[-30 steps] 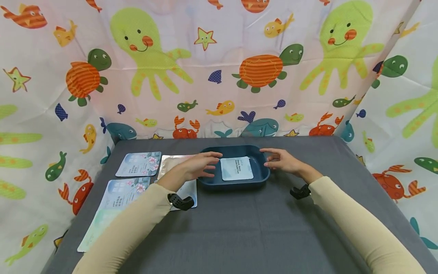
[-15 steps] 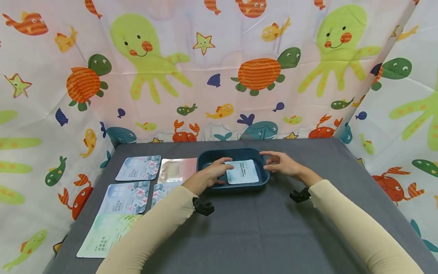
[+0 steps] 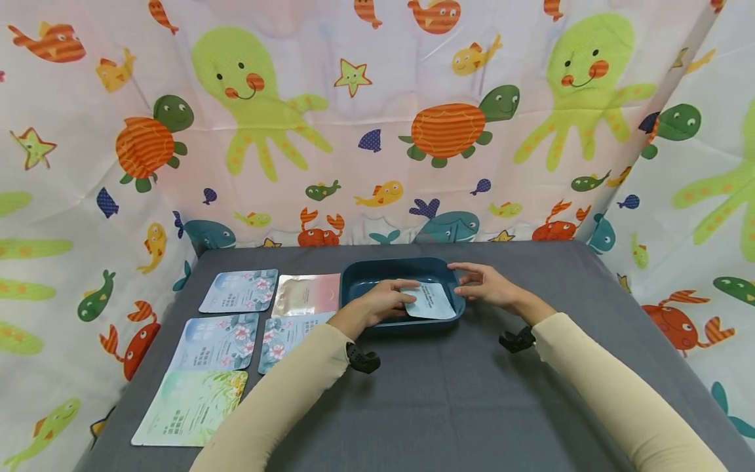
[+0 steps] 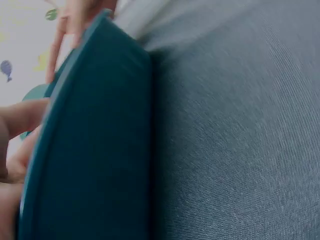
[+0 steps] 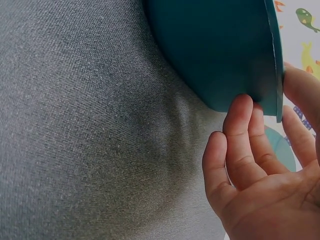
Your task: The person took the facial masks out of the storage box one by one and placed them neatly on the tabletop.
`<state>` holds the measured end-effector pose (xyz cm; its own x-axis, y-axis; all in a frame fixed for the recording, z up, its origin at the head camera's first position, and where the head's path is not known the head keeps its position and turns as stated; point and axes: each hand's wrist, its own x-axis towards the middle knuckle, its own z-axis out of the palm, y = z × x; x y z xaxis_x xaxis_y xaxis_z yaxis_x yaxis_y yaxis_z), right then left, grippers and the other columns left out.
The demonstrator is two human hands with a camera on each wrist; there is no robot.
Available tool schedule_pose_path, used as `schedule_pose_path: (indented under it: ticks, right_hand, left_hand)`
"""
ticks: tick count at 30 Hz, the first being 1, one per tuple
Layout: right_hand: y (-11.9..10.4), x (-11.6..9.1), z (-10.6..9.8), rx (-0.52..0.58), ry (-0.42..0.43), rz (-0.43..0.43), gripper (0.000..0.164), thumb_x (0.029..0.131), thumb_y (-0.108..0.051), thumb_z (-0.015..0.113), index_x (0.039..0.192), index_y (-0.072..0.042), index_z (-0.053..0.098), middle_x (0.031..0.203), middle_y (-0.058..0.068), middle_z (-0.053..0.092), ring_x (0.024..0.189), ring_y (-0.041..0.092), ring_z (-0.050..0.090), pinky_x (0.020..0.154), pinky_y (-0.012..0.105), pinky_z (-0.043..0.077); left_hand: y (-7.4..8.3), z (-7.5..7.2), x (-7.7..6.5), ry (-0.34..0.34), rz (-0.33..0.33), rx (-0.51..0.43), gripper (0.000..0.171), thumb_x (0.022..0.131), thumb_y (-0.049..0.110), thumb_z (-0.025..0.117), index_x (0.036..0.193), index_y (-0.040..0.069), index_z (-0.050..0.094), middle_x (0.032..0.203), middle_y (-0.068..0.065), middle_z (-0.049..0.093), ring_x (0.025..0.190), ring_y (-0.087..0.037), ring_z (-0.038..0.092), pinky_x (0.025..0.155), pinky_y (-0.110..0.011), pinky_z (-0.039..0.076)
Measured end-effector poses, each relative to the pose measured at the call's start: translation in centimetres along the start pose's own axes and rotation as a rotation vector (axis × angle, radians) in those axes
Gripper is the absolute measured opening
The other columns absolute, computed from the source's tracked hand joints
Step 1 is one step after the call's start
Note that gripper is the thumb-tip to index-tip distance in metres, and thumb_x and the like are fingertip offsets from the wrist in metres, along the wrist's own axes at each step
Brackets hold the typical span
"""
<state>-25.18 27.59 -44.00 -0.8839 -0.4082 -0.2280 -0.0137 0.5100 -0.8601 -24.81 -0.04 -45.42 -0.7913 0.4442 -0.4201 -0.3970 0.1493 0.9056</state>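
Note:
A dark blue tray [image 3: 354, 288] stands on the grey table, with a small pale blue packet [image 3: 430, 303] inside it toward the right end. My left hand [image 3: 377, 303] reaches over the front left of the tray. Its fingers and thumb hold the packet's left edge and cover part of it. In the left wrist view its curled fingers [image 4: 22, 150] are partly hidden behind the tray's wall. My right hand [image 3: 489, 287] touches the tray's right end. Seen from the right wrist, its loosely bent fingers [image 5: 240, 137] lie against the wall and rim.
To the left lie flat sachets: a pink and silver one [image 3: 307, 295] beside the tray, several blue flowered ones [image 3: 218, 341] and a green one [image 3: 189, 410]. A sea-animal curtain [image 3: 377, 98] hangs behind the grey table [image 3: 413, 406].
My left hand has moved right, farther into the tray. The packet has slid right and turned a little. The right hand has stayed at the tray's right end.

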Motion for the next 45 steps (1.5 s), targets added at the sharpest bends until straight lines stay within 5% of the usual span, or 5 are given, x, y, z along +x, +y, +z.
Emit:
schedule_pose_path:
  ticks: [5,10,33,45]
  right_hand:
    - [0.1,0.1,0.0,0.004,-0.012,0.014,0.064,0.099,-0.023,0.066,0.156,-0.012,0.038,0.119,0.017,0.057,0.099,0.022,0.058,0.096,0.042,0.053]
    - [-0.1,0.0,0.0,-0.001,0.003,0.020,0.065,0.099,-0.022,0.067,0.156,-0.012,0.038,0.120,0.019,0.059,0.098,0.022,0.059,0.096,0.044,0.054]
    - [0.6,-0.1,-0.1,0.026,0.017,0.023,0.065,0.100,-0.026,0.065,0.157,-0.014,0.036,0.124,0.021,0.056,0.108,0.024,0.057,0.099,0.044,0.054]
    - [0.3,0.2,0.0,0.011,0.018,0.034,0.065,0.100,-0.025,0.065,0.158,-0.014,0.035,0.124,0.019,0.055,0.108,0.024,0.056,0.097,0.041,0.055]
  left_hand:
    - [0.0,0.1,-0.3,0.050,0.076,0.120,0.038,0.095,-0.004,0.064,0.131,0.007,0.068,0.139,-0.016,0.063,0.102,-0.019,0.072,0.080,-0.029,0.059]
    - [0.2,-0.5,-1.1,0.133,0.175,0.171,0.035,0.092,-0.008,0.064,0.124,0.004,0.072,0.136,-0.017,0.065,0.107,-0.025,0.072,0.083,-0.031,0.060]
    - [1.5,-4.9,-7.6,-0.012,0.198,0.037,0.042,0.099,-0.001,0.058,0.140,0.008,0.061,0.146,-0.015,0.057,0.109,-0.019,0.068,0.086,-0.028,0.059]
    - [1.4,-9.6,-11.3,-0.051,0.226,0.072,0.047,0.099,0.003,0.060,0.145,0.006,0.055,0.155,-0.015,0.048,0.112,-0.016,0.066,0.088,-0.025,0.057]
